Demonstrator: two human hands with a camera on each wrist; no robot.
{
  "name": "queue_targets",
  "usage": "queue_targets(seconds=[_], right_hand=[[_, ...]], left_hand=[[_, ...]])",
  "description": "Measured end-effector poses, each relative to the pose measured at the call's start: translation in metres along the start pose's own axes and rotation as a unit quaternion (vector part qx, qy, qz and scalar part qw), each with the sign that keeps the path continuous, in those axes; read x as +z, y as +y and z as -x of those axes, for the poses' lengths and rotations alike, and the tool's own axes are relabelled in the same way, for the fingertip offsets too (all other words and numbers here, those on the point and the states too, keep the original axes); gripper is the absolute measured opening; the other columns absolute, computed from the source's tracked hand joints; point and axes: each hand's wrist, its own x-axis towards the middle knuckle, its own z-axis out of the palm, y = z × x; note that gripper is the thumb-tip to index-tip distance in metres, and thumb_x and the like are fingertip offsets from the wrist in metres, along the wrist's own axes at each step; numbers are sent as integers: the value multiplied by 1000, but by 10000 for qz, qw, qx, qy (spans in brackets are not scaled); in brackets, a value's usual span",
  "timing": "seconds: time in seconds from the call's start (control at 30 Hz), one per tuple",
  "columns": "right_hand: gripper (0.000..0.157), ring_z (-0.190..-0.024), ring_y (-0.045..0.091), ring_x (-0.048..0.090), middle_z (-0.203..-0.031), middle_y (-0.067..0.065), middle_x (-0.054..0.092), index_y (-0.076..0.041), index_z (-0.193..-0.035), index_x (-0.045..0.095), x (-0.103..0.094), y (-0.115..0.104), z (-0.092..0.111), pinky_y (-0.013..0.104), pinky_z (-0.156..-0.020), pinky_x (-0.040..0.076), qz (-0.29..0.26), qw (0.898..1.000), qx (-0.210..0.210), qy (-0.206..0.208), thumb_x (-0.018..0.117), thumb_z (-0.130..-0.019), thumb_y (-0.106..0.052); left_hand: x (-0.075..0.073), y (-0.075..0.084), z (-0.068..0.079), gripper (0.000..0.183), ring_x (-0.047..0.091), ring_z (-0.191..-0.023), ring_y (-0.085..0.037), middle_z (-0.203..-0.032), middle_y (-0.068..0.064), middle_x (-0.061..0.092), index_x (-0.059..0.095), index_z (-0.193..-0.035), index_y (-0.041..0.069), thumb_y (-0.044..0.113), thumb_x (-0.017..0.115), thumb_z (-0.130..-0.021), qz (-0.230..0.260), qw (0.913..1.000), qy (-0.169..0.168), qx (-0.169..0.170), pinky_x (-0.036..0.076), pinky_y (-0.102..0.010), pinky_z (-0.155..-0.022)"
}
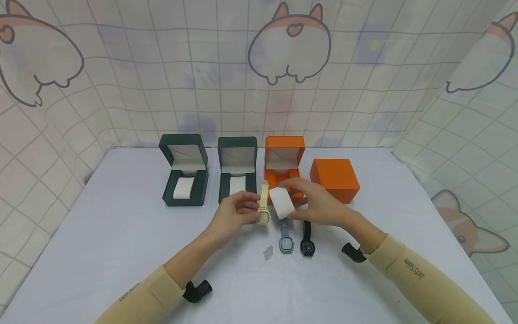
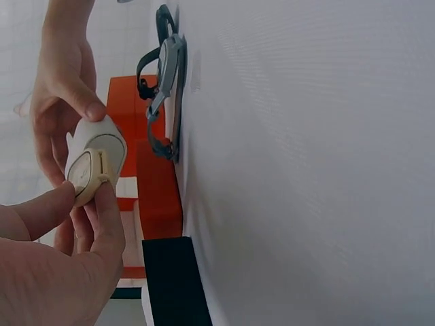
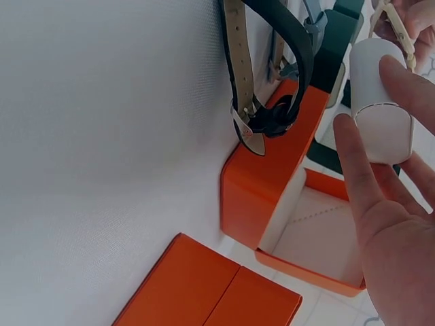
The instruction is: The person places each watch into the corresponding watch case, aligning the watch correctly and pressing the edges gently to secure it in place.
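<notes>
My left hand (image 1: 239, 210) pinches a cream wristwatch (image 1: 263, 203) by its case, its strap pointing away from me. To the right of it, my right hand (image 1: 317, 201) grips a white watch cushion (image 1: 282, 202) between thumb and fingers. Watch and cushion are close together above the table; in the left wrist view the cream watch (image 2: 87, 173) overlaps the end of the cushion (image 2: 102, 139). Behind them stands an open orange watch box (image 1: 284, 148), partly hidden by the right hand. A grey-blue watch (image 1: 286, 243) and a black watch (image 1: 307, 246) lie in front.
Two open dark green boxes (image 1: 197, 186) (image 1: 237, 143) stand at the left, each with a white cushion inside. A closed orange box (image 1: 335, 179) is at the right. A small grey scrap (image 1: 268, 253) lies on the white table (image 1: 133, 225). Patterned cloth surrounds the table.
</notes>
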Motion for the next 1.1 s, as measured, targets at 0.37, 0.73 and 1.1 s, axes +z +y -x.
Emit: queue_targets(seconds=[0.37,0.73,1.1], right_hand=[[77,-122,29,60,-144,5,54,-10,-147,50,0,-2,1,49,-94,56,-122,9998,-138,-106,89,-80,-4],[78,-122,34,60,-146,8,54,-7,-149,48,3,1,0,51,-94,56,-258,9995,-162,-74,87,-82,-2],[79,-119,31,61,-141,5,56,-10,-149,47,11,2,1,51,-91,57,-323,9992,-97,217,88,-82,-8]], left_hand=[[2,5,-2,42,69,-100,-23,-113,-11,68,65,-130,8,-2,76,-91,22,9999,-45,102,59,-32,-86],[3,7,-2,39,70,-99,-23,-111,-10,69,66,-128,6,-4,74,-91,-47,9997,-147,193,60,-33,-86],[2,8,-2,40,68,-104,-24,-117,-10,67,64,-132,6,-1,73,-94,-16,9989,-306,350,58,-32,-90]])
